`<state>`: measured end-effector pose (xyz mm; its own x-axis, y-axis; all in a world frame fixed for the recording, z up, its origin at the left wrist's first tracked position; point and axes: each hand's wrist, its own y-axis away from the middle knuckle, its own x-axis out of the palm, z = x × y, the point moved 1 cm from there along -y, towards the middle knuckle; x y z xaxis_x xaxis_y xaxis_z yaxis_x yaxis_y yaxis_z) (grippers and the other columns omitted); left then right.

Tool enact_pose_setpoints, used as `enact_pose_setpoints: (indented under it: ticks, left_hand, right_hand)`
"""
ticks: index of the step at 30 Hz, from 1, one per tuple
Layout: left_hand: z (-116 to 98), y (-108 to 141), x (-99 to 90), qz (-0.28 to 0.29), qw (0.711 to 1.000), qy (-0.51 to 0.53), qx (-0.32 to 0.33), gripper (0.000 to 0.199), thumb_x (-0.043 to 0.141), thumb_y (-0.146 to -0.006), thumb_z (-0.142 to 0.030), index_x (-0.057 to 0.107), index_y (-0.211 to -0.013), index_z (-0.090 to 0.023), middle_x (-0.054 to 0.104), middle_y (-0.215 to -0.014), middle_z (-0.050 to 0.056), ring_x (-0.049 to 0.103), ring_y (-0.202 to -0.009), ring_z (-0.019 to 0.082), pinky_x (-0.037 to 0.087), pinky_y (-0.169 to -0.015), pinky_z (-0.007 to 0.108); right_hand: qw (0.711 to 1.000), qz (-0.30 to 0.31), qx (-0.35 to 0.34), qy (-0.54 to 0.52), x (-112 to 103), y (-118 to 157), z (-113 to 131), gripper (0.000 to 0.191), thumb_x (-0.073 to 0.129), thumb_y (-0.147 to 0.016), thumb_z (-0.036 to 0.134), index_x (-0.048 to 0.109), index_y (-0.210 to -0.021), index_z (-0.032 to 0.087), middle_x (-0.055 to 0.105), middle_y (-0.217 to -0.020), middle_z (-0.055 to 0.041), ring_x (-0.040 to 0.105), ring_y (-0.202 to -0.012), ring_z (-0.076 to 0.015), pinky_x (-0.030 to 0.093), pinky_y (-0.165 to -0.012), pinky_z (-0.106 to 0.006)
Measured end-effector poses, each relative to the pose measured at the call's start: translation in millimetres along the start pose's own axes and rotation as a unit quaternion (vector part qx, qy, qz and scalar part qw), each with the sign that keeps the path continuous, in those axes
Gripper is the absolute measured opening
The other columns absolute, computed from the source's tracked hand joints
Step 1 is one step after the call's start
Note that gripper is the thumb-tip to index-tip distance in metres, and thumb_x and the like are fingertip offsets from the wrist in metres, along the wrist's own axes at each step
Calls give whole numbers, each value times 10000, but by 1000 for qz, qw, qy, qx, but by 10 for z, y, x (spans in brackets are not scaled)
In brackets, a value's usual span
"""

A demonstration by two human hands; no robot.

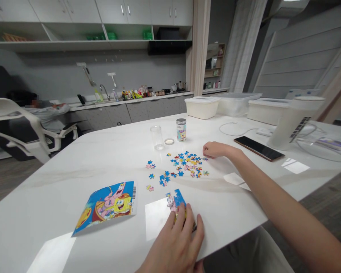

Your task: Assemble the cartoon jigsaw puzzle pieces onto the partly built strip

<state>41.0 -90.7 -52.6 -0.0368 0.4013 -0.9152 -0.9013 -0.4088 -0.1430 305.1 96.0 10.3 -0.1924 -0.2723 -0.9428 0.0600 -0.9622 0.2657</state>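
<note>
My left hand lies with its fingers spread over a partly joined jigsaw puzzle, hiding its lower part. The visible part shows blue and a pink cartoon figure. At the right edge of a spread of loose puzzle pieces, my right hand has its fingers curled together; what is between the fingertips is hidden. A few pieces sit apart on the left, among them a pink and yellow one. The picture sheet, slightly curled, shows cartoon characters on blue and lies left of the puzzle.
Beyond the pieces stand a clear jar, a round lid and a printed canister. To the right are a phone, a white tumbler, cables and plastic boxes. A person sits at far left near a white chair.
</note>
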Motion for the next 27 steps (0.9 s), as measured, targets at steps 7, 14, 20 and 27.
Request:
enact_pose_setpoints:
  ticks: [7, 14, 20, 27]
  left_hand:
    - [13, -17, -58, 13, 1000, 9, -2, 662, 400, -906, -530, 425, -1358, -47, 545, -1331, 268, 553, -1191, 379, 448, -921, 436]
    - [4, -14, -48, -41, 999, 4, -19, 648, 435, -864, -546, 472, -1299, -66, 600, -1275, 242, 605, -1134, 367, 481, -886, 410]
    - [8, -22, -39, -83, 996, -9, -19, 629, 447, -842, -539, 502, -1249, -63, 634, -1231, 224, 634, -1088, 349, 479, -864, 395]
    - [7, -20, -37, -67, 998, -1, -19, 622, 430, -853, -517, 477, -1267, -55, 607, -1262, 242, 609, -1120, 359, 457, -880, 410]
  right_hand:
    - [995, -47, -86, 10, 49, -17, 55, 307, 522, -820, 141, 706, -1066, 145, 713, -1111, -118, 654, -993, -231, 458, -799, -251]
    - [988, -57, -139, 21, 51, -47, -14, 252, 586, -829, 251, 724, -1017, 155, 720, -1013, -109, 666, -892, -223, 471, -750, -262]
    - [968, -141, -206, -12, 191, -126, 159, 328, 603, -839, 368, 730, -1057, 159, 678, -1024, -118, 640, -867, -213, 466, -790, -278]
    - [977, -107, -175, -60, 277, -157, 288, 212, 639, -798, 276, 739, -941, 154, 714, -945, -85, 629, -799, -183, 466, -714, -248]
